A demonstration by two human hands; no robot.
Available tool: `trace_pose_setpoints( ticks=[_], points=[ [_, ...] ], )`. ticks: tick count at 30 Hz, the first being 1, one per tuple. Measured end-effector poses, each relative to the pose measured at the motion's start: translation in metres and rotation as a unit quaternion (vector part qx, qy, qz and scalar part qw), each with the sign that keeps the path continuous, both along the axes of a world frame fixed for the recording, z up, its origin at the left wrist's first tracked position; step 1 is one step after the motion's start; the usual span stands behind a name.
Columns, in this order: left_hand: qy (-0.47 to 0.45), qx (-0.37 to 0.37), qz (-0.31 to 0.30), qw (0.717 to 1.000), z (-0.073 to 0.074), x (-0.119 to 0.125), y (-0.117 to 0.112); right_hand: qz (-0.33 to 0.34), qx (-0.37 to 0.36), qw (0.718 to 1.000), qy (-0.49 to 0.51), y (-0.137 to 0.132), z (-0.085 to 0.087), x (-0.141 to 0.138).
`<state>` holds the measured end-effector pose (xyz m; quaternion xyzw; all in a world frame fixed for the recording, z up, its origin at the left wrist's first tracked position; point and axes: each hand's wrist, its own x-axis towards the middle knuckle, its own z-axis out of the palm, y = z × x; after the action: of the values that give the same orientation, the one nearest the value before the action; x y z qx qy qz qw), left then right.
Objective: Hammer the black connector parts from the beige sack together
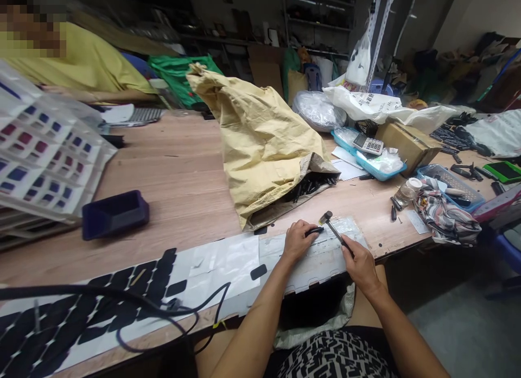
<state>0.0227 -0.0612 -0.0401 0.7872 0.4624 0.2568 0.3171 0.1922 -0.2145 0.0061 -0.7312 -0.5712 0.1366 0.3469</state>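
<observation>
My left hand (298, 240) is closed on a small black piece (315, 231), whose exact kind I cannot make out, just over a whitish work plate (280, 247) at the table's near edge. In my right hand (361, 263) is a small hammer (336, 231), gripped by its dark handle. The hammer's head is up and to the left, close beside the tip of the black piece; I cannot tell whether they touch. Beyond my hands lies a yellow cloth sack (264, 133), its mouth turned toward me with many black pieces (309, 187) inside.
At left stand a dark blue bin (116, 215) and a white plastic basket (52, 150). Black cables (154, 307) cross dark flat pieces (134, 283). Rightward are blue trays (380, 163), a calculator (368, 144), a cardboard box (409, 144) and a crumpled cloth (445, 212). An open sack (315, 313) hangs below the edge.
</observation>
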Motion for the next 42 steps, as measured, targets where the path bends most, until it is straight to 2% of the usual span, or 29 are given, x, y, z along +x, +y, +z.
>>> trace_pose_setpoints(
  ticks=[8,13,19,24,26,28,31,34,38,40,42],
  points=[
    [0.011,0.003,0.006,1.000,0.003,0.002,0.000,0.005,-0.041,0.995,-0.096,-0.009,0.001,-0.007],
    [-0.009,0.007,0.009,1.000,0.003,0.002,-0.001,0.014,-0.018,0.996,-0.092,-0.007,0.004,-0.013],
    [-0.081,-0.035,0.060,0.994,0.003,0.003,-0.002,0.027,-0.045,0.995,-0.089,-0.004,0.004,-0.018],
    [-0.069,-0.027,0.048,0.996,0.002,0.002,-0.001,-0.016,0.003,1.000,0.022,0.006,0.002,-0.001],
    [-0.050,-0.012,0.033,0.998,0.001,0.002,0.001,-0.046,-0.004,0.994,0.094,0.013,0.001,0.009],
    [-0.032,0.000,0.017,0.999,0.002,0.002,0.003,-0.079,-0.034,0.979,0.184,0.021,-0.001,0.018],
    [-0.018,0.000,-0.002,1.000,0.007,-0.001,0.000,-0.100,-0.074,0.941,0.315,0.031,-0.001,0.029],
    [-0.035,0.006,-0.055,0.998,0.013,-0.011,-0.021,-0.095,-0.098,0.915,0.379,0.037,0.001,0.035],
    [-0.052,0.023,-0.151,0.987,0.017,-0.031,-0.074,-0.081,-0.100,0.913,0.388,0.037,0.005,0.035],
    [-0.032,0.026,-0.168,0.985,0.017,-0.039,-0.096,-0.083,-0.098,0.914,0.385,0.036,0.006,0.034],
    [-0.015,0.029,-0.169,0.985,0.017,-0.042,-0.107,-0.089,-0.097,0.915,0.380,0.036,0.006,0.033]
  ],
)
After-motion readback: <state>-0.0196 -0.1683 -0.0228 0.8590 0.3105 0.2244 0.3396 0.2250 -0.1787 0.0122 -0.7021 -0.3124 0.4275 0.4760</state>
